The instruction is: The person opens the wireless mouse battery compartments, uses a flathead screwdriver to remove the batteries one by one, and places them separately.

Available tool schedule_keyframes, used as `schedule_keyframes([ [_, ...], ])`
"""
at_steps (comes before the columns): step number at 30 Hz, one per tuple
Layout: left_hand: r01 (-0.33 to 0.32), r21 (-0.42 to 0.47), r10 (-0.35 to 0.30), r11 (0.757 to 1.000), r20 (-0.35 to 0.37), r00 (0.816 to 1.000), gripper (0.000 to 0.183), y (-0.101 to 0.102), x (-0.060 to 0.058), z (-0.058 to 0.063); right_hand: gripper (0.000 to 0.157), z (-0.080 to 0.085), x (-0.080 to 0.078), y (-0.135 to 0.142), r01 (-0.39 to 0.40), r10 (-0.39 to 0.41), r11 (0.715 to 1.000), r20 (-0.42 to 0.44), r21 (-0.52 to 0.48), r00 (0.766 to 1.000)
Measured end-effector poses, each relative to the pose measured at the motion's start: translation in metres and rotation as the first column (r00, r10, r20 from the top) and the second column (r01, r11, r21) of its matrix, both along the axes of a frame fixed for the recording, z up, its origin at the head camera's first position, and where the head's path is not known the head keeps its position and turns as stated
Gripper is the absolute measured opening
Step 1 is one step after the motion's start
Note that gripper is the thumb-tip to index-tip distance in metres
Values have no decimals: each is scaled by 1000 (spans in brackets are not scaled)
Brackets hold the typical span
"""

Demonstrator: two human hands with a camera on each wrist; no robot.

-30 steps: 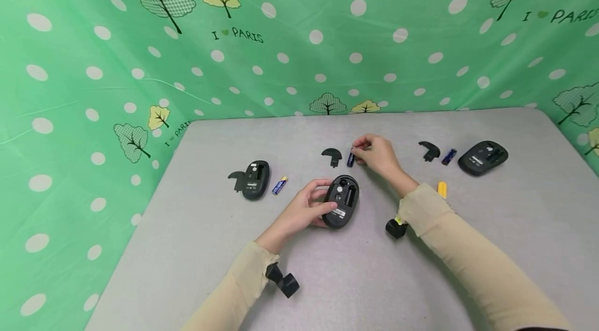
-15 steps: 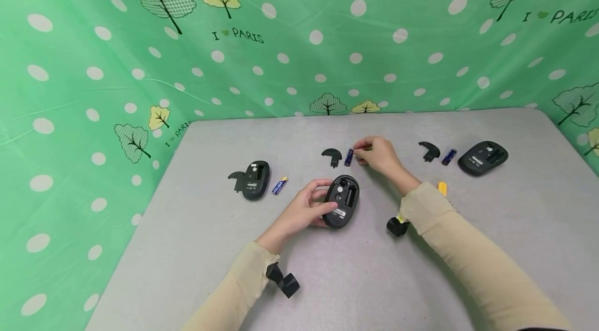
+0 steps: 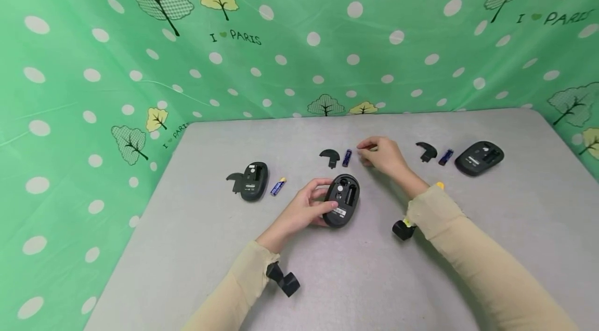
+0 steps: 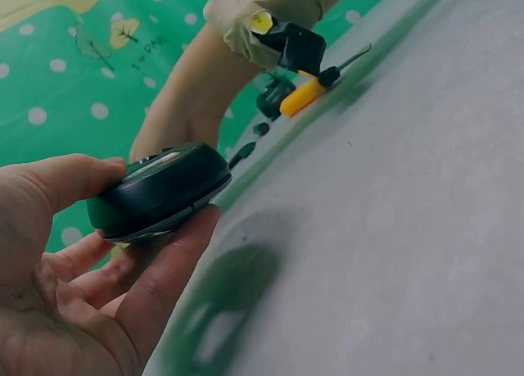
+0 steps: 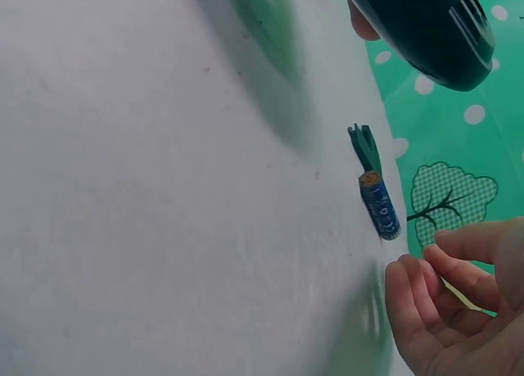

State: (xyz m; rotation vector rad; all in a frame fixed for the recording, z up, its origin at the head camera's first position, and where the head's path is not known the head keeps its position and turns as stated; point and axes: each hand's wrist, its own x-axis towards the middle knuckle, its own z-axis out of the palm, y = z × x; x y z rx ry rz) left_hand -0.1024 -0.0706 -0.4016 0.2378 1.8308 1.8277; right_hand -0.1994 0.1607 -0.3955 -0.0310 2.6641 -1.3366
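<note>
My left hand (image 3: 306, 205) grips a black computer mouse (image 3: 342, 201) by its sides, underside up, with its battery slot uncovered and vacant. In the left wrist view the mouse (image 4: 164, 188) is raised above its shadow, thumb on top and fingers beneath. Just beyond it on the table lies a dark blue battery (image 3: 347, 158), beside a black battery cover (image 3: 330, 157). My right hand (image 3: 381, 156) is to the right of that battery, its fingers loosely curled with nothing between them. The right wrist view shows the battery (image 5: 379, 206) apart from the fingertips.
To the left lie a second upturned mouse (image 3: 254, 181), its cover (image 3: 235, 183) and a blue-yellow battery (image 3: 278, 186). A third mouse (image 3: 479, 158), battery (image 3: 446, 157) and cover (image 3: 427, 151) are at the right. A yellow-handled screwdriver (image 4: 304, 96) lies near the right forearm.
My right hand has let go of the battery, which now lies flat by the cover, and has drawn back slightly to the right. The left hand keeps holding the mouse.
</note>
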Motion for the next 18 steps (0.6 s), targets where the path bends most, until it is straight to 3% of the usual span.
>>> schedule_keyframes([
  [18, -9, -2, 9, 1000, 16, 1000, 57, 5, -1, 3, 28, 14, 22, 14, -28, 28, 999, 1, -16, 1000],
])
